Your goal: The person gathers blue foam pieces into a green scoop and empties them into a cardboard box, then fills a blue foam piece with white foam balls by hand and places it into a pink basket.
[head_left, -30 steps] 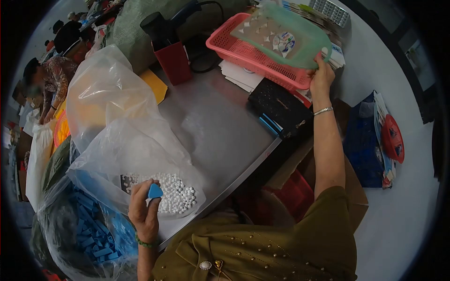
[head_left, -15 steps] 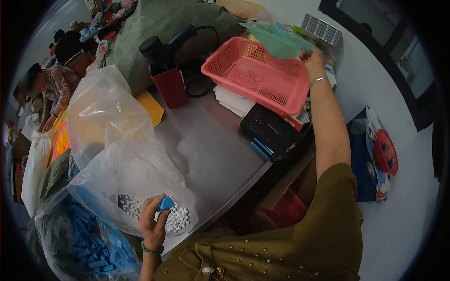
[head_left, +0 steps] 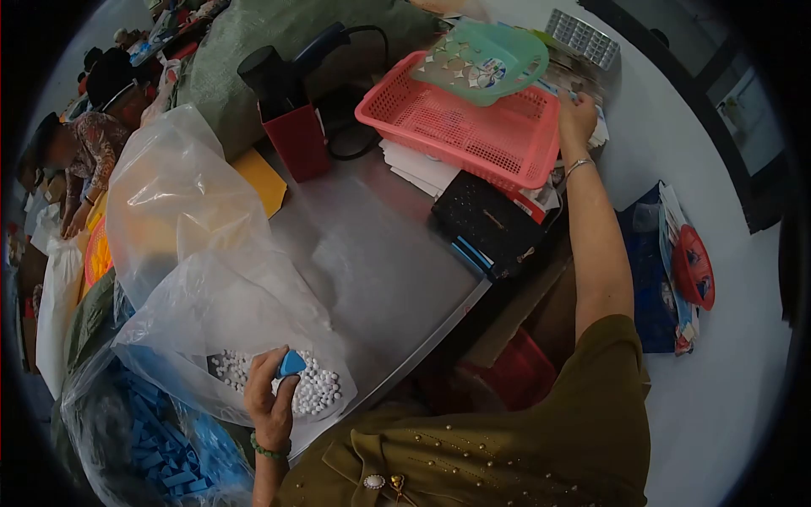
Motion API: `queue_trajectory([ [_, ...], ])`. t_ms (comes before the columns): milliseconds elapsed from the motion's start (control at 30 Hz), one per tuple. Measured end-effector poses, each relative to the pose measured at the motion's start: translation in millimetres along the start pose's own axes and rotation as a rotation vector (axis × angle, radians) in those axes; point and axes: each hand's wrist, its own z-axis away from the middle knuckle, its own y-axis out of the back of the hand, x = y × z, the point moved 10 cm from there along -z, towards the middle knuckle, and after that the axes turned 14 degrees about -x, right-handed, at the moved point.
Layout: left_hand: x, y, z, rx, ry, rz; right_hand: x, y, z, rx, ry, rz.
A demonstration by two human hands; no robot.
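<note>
My left hand (head_left: pixel 272 395) is closed on a small blue triangular piece (head_left: pixel 291 363), pinched between thumb and fingers. Just beneath it, many small white balls (head_left: pixel 319 390) lie at the mouth of a clear plastic bag (head_left: pixel 245 296). My right hand (head_left: pixel 577 122) is at the far right corner of a pink perforated basket (head_left: pixel 541 169), its fingers slightly apart and seemingly holding nothing. A green translucent tray (head_left: pixel 528 72), with small pale pieces in it, rests over the back part of that basket, left of my right hand.
A black pouch (head_left: pixel 486 224) and white papers (head_left: pixel 414 169) lie before the basket. A red holder (head_left: pixel 296 148) with a dark tool stands at the back of the metal table (head_left: pixel 380 262). Blue pieces (head_left: pixel 165 448) fill a bag at lower left. Another person (head_left: pixel 97 148) works at far left.
My right hand has let go of the green tray, which now sits level over the pink basket, and has moved slightly to its right. My left hand still pinches the blue piece.
</note>
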Motion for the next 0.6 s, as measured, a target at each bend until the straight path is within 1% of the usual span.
queue_trajectory([
  [33, 0.1, 0.5, 1.2, 0.006, -0.01, 0.039, 9.5, 3.2, 7.6, -0.009, -0.005, 0.004],
  [100, -0.8, 2.2, 3.9, 0.015, -0.015, 0.077, 21.0, 14.0, 26.6, 0.008, -0.079, 0.342],
  [133, -0.5, 2.4, 5.1, 0.016, -0.024, 0.077, 12.8, 24.8, 40.3, 0.003, -0.077, 0.344],
  [167, 0.3, 1.9, 5.8, 0.017, -0.036, 0.08, 32.7, 3.2, 59.6, -0.378, -0.372, -0.115],
  [200, 0.2, 1.1, 6.4, 0.016, -0.034, 0.085, 35.5, -31.1, 94.7, -0.75, -0.657, -0.586],
  [233, 2.3, -0.8, 6.5, 0.002, -0.046, 0.061, 40.8, -32.5, 96.1, -0.75, -0.657, -0.581],
  [267, 5.4, -3.1, 5.6, -0.009, -0.061, 0.036, 41.6, -42.4, 95.1, -0.799, -0.589, -0.583],
  [300, 8.2, -4.7, 5.1, -0.007, -0.063, 0.037, 30.0, -43.8, 96.4, -0.849, -0.52, -0.586],
  [367, 16.4, -7.6, 5.1, -0.014, -0.066, 0.005, 13.4, -45.2, 96.8, -0.841, -0.498, -0.602],
  [433, 20.8, -10.2, 5.8, -0.014, -0.084, 0.008, 1.8, -43.7, 84.7, -0.623, -0.403, -0.929],
  [467, 22.9, -11.1, 6.2, -0.009, -0.099, 0.018, 0.3, -45.1, 82.6, -0.622, -0.402, -0.934],
  [533, 26.3, -12.9, 8.5, -0.009, -0.101, 0.02, -22.2, -35.1, 70.1, -0.54, -0.181, -1.075],
  [567, 27.0, -13.4, 9.6, -0.012, -0.103, 0.027, -25.2, -35.3, 67.2, -0.545, -0.18, -1.079],
  [600, 26.3, -12.7, 11.1, -0.009, -0.098, 0.025, -32.4, -29.3, 61.3, -0.541, -0.117, -1.069],
])
